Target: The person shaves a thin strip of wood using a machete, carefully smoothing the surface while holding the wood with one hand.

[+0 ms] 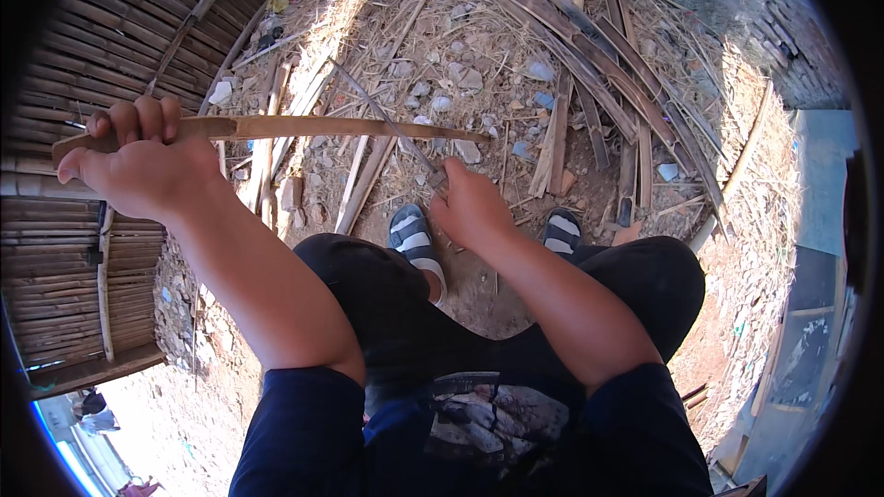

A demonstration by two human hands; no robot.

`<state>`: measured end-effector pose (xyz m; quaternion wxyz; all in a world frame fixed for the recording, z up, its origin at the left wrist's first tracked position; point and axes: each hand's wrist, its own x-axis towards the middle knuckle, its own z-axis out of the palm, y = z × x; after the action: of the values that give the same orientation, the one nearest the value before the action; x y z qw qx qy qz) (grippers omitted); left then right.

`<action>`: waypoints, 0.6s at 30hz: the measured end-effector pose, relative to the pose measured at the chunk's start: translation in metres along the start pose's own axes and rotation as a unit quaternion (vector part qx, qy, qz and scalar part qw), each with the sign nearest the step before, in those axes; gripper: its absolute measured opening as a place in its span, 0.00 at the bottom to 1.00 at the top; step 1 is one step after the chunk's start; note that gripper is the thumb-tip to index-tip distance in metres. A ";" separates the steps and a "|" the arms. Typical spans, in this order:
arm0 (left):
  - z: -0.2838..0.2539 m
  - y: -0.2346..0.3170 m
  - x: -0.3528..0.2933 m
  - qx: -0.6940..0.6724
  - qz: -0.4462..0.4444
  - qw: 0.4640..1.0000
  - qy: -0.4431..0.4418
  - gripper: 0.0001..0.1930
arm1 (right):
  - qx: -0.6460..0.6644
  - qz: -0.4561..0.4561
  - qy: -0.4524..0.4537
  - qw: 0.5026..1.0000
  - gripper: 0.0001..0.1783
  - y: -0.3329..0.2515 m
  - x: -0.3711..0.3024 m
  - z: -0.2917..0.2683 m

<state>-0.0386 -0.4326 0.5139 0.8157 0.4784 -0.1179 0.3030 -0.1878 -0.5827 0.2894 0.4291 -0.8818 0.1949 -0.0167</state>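
Working with bent knees above straw-littered, rubble-strewn ground (493,304), spread below and beyond the right hand (471,207). Flanked by a wall of bamboo slats (101,32) beyond and to the left of the left hand (152,158). Facing a loose heap of split bamboo lengths (608,64), ahead and to the right of the right hand. Dressed in dark trousers (368,299), with one knee bent between the two forearms and the other to the right of the right forearm. Gripping one end of a long, tapering bamboo strip (304,125) in the left hand, with fingers curled over it, and extending it rightward to just ahead of the right hand. Holding a slim grey blade (375,109) by its near end in a closed right hand, angled forward and left across the strip; impossible to tell whether touching it. Shod in dark, pale-banded sandals (412,235), to either side of the right hand.
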 end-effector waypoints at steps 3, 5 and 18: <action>-0.003 0.001 -0.003 0.016 0.018 1.000 -0.020 0.31 | 0.033 -0.091 0.032 0.995 0.25 -0.033 -0.010 -0.018; 0.000 0.002 -0.005 0.013 0.026 0.999 -0.045 0.31 | 0.042 -0.125 0.045 0.990 0.25 -0.041 -0.013 -0.019; 0.006 0.003 -0.011 -0.040 0.008 0.991 -0.126 0.32 | -0.011 0.077 0.026 0.997 0.21 0.049 0.011 0.009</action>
<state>-0.0488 -0.4408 0.5138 0.8105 0.4788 -0.2352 0.2418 -0.1918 -0.6074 0.2446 0.4144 -0.8680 0.2734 -0.0043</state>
